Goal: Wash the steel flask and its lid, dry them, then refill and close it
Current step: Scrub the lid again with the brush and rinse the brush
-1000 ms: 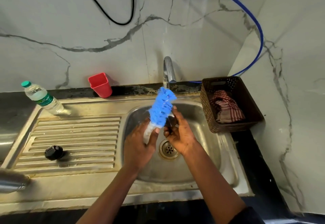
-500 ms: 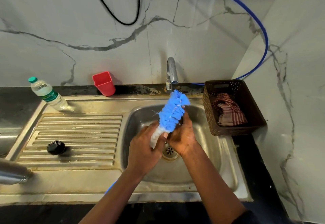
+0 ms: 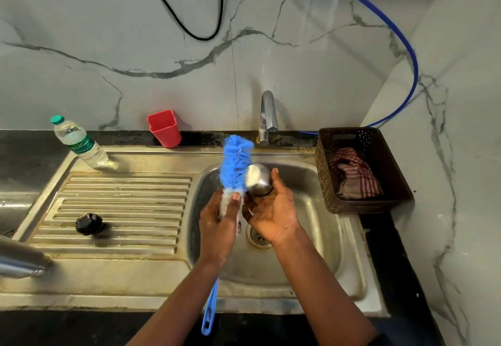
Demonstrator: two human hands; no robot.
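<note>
**Q:** What is new over the sink [image 3: 339, 237]?
**A:** The right hand [image 3: 271, 210], fingers curled, now shows a soapy steel cap [image 3: 259, 180], hidden a second ago. The left hand [image 3: 219, 223] grips the brush [image 3: 235, 161] beside it

**Q:** And the flask?
**A:** The flask [image 3: 21, 261] lies at far left and the stopper [image 3: 89, 224] sits on the drainboard [image 3: 122, 196]. The lid wash looks under way, with the flask seemingly next

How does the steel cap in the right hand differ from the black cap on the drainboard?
The steel cap is shiny metal; the black cap is dark and plastic-looking. The steel cap is gripped by the right hand over the sink basin, beside the blue bottle brush; the black cap lies alone on the drainboard. Both are small and round.
</note>
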